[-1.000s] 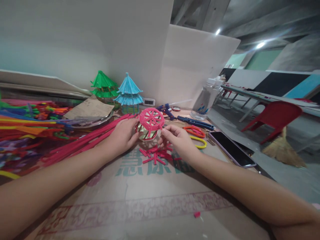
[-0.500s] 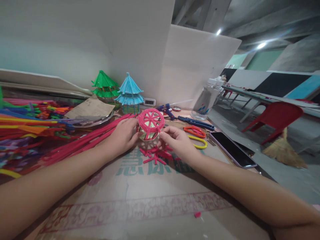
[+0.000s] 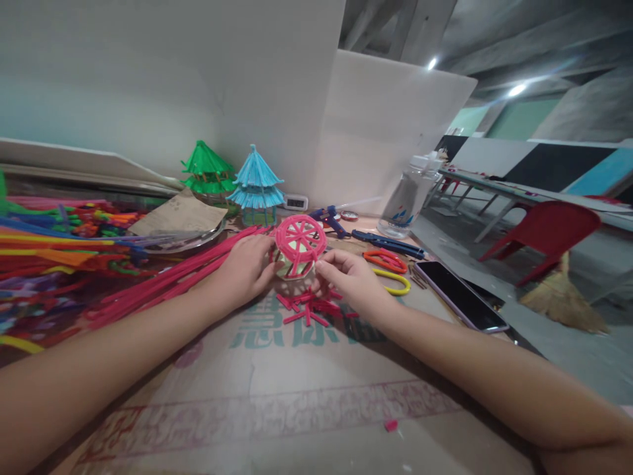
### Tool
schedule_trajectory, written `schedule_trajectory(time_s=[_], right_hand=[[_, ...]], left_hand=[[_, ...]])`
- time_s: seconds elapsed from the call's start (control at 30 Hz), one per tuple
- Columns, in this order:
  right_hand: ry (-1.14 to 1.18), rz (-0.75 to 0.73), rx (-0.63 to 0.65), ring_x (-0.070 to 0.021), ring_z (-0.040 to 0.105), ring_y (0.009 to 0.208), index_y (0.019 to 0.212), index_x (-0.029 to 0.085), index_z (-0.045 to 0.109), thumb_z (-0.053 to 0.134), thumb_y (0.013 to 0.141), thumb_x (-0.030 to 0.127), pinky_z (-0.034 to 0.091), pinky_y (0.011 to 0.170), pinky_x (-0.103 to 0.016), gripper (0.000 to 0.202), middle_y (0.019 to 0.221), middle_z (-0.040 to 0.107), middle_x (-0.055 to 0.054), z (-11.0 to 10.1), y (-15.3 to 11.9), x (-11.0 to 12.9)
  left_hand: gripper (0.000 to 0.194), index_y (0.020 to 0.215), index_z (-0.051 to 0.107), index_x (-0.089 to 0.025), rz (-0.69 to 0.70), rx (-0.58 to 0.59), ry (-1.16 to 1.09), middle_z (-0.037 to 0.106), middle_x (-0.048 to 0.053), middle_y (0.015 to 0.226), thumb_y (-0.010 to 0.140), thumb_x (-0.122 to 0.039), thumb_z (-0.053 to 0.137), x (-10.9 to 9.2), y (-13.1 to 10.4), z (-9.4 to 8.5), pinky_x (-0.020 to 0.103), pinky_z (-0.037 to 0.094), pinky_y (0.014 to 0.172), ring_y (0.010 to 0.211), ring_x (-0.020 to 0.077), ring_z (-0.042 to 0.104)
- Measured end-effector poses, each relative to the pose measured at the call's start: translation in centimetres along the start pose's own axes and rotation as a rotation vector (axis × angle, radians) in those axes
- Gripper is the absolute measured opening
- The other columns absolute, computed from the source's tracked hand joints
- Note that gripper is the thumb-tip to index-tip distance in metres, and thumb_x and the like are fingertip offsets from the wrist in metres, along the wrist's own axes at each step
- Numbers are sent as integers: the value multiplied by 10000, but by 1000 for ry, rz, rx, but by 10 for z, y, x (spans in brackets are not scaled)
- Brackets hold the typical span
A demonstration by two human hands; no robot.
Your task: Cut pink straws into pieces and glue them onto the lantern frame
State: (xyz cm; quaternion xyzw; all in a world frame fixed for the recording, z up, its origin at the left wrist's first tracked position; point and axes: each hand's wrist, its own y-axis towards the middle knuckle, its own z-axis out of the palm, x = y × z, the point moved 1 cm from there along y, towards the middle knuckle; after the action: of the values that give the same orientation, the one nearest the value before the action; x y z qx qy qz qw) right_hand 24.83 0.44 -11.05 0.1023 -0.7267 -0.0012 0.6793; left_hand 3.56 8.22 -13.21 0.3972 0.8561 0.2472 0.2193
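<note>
Pale boards (image 3: 148, 72) are standing behind the counter (image 3: 277, 369); to the right, a red chair (image 3: 548, 231) and straw broom (image 3: 564, 300) are resting on the grey floor (image 3: 487, 290) near a long table (image 3: 517, 192). Two lights (image 3: 517, 89) are glowing beneath the grey ceiling (image 3: 524, 43), and a green surface (image 3: 521, 122), probably wall, is showing beyond.

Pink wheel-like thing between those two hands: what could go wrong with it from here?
The thin spokes of the pink wheel-like piece could bend if the left hand or the right hand presses too hard. The short pink strips lie loose just below, so a brushing finger might scatter them. The glue gun lies close behind; if it is hot, reaching past it might cause a burn.
</note>
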Motion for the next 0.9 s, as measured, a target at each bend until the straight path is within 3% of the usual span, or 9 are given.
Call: schedule_trajectory(time_s=[0.27, 0.53, 0.9], right_hand=[[9, -2, -9, -132, 659, 559, 800, 199, 582, 731, 813, 537, 533, 574, -259, 369, 661, 719, 3, -2, 0, -1], [39, -4, 10, -132, 645, 566, 759, 197, 601, 689, 804, 656, 507, 569, -250, 469, 655, 712, -12, -4, -1, -3], [15, 3, 5, -121, 633, 551, 761, 194, 619, 705, 816, 594, 503, 559, -243, 413, 648, 702, 0, -2, 0, -4]], left_hand=[[309, 1125, 575, -112, -6, -2, -11, 649, 180, 1076, 954, -342, 460, 1, 0, 1, 490, 489, 904, 1024, 337, 607], [298, 1122, 571, -123, -20, 13, -23, 649, 176, 1091, 952, -351, 480, 4, 0, 3, 489, 488, 902, 1023, 334, 607], [299, 1152, 566, -140, -31, 16, -37, 650, 160, 1093, 937, -333, 487, 2, 0, 2, 470, 485, 912, 1041, 321, 612]])
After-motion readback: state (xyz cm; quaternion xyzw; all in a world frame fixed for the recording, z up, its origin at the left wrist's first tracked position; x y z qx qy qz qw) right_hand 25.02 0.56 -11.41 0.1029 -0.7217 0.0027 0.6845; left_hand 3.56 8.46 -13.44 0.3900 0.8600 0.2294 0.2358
